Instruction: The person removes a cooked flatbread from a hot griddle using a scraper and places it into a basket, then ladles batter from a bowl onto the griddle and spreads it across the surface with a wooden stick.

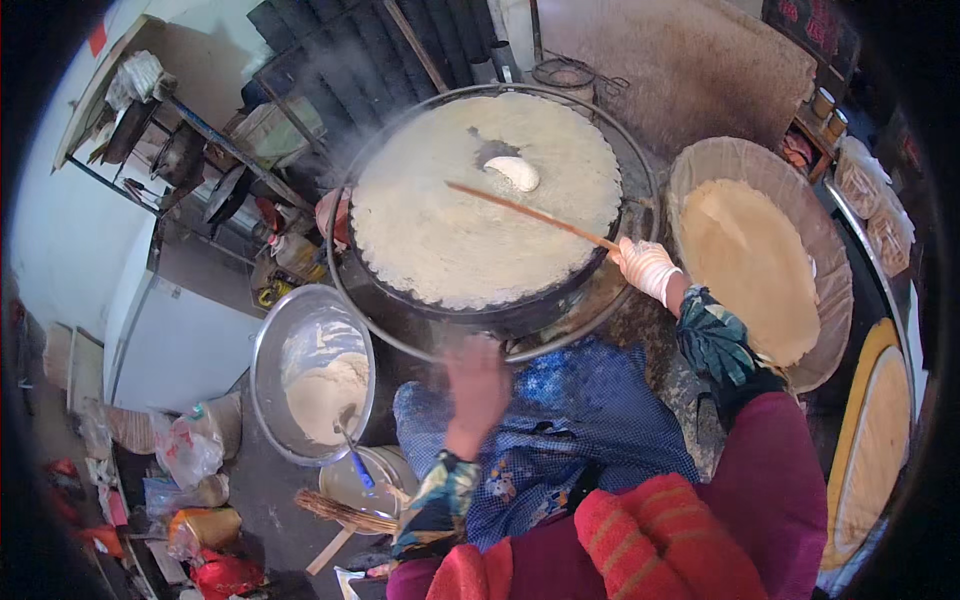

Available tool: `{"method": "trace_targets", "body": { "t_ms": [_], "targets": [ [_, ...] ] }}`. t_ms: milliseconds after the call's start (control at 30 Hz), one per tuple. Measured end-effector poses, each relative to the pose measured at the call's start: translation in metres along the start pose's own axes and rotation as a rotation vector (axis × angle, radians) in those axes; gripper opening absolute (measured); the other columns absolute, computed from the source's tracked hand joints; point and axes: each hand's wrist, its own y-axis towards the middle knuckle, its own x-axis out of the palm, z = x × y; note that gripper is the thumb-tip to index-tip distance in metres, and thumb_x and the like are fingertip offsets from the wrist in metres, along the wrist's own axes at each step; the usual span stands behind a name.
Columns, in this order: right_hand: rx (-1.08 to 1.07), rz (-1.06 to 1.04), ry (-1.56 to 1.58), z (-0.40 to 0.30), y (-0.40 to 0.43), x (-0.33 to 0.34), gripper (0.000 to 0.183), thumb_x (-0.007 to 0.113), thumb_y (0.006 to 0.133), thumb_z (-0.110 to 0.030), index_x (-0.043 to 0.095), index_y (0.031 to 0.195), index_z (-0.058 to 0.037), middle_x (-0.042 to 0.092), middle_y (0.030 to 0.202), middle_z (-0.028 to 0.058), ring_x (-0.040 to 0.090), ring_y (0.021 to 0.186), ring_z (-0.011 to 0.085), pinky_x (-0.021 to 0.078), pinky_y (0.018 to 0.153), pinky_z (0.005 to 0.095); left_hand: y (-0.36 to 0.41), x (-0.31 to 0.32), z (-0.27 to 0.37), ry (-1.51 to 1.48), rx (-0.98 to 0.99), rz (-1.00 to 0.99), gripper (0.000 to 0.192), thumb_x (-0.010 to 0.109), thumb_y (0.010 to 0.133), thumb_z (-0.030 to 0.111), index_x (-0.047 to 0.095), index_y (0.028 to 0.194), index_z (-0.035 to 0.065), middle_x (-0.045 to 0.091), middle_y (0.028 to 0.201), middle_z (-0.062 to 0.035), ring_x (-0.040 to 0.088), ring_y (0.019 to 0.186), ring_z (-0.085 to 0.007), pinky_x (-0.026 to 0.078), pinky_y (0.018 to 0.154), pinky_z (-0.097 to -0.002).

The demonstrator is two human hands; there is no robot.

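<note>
A large round griddle (491, 319) lies before me, nearly covered by a thin pale sheet of batter (450, 232) with ragged edges. A thick white lump of batter (514, 173) sits on it, beside a dark bare patch. In a whitish glove, my right hand (646, 268) grips a thin wooden stick (536, 215) that reaches across the sheet, its far end near the lump. My left hand (478, 386), bare and motion-blurred, is above my lap by the front of the metal ring (420, 352) around the griddle. Its finger positions are unclear.
At left stands a metal basin (262, 390) of batter with a blue-handled ladle (360, 469); below it is a straw brush (349, 511). A lined basket (832, 300) at right holds flat tan sheets (750, 270). Steam rises behind the griddle, near a cluttered shelf (225, 146).
</note>
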Motion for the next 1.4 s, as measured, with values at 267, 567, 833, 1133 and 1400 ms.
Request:
{"method": "trace_targets", "body": {
  "t_ms": [267,567,833,1133,1400],
  "targets": [
    [-0.106,0.106,0.015,-0.002,0.001,0.001,0.029,0.047,0.091,-0.030,0.056,0.093,-0.0028,0.065,0.079,0.0205,0.064,0.076,0.0347,0.0487,0.068,0.0473,0.025,0.064,0.007,0.065,-0.090,-0.175,0.020,0.062,0.071,0.018,0.064,0.087,0.0056,0.065,0.086,-0.0127,0.061,0.091,-0.0312,0.025,0.101,-0.0588],
    [0.048,0.003,0.119,0.037,0.008,-0.002,0.032,0.038,0.095,-0.031,0.055,0.093,-0.0035,0.065,0.078,0.0178,0.063,0.077,0.0333,0.0476,0.071,0.0435,0.012,0.057,-0.099,0.458,-0.173,-0.347,0.012,0.059,0.069,0.017,0.069,0.065,0.0109,0.066,0.071,-0.0095,0.063,0.081,-0.0290,0.018,0.105,-0.0602],
    [0.119,0.003,-0.010,0.072,-0.004,-0.013,0.045,0.033,0.094,-0.042,0.060,0.095,-0.0056,0.066,0.087,0.0191,0.063,0.084,0.0371,0.0485,0.073,0.0454,0.030,0.026,-0.176,0.578,-0.168,-0.574,0.019,0.057,0.075,0.022,0.072,0.078,0.0111,0.069,0.086,-0.0089,0.059,0.097,-0.0296,0.004,0.107,-0.0620],
    [0.264,-0.341,1.394,-0.086,-0.072,-0.047,0.046,0.056,0.090,-0.028,0.047,0.131,-0.0099,0.056,0.064,0.0063,0.052,0.048,0.0102,0.0386,0.040,0.0262,0.049,0.029,-0.247,0.719,-0.078,-0.518,0.021,0.052,0.080,0.017,0.072,0.082,0.0140,0.068,0.081,-0.0039,0.058,0.095,-0.0218,0.010,0.111,-0.0549],
    [0.472,-0.105,1.931,-0.091,-0.106,0.006,0.051,0.053,0.094,-0.026,0.035,0.141,-0.0167,0.046,0.055,0.0003,0.038,0.036,0.0080,0.0311,0.033,0.0252,0.033,0.025,-0.249,0.671,-0.134,-0.533,0.020,0.052,0.080,0.018,0.072,0.079,0.0144,0.068,0.082,-0.0046,0.059,0.097,-0.0209,0.014,0.110,-0.0500]
  ]
}}
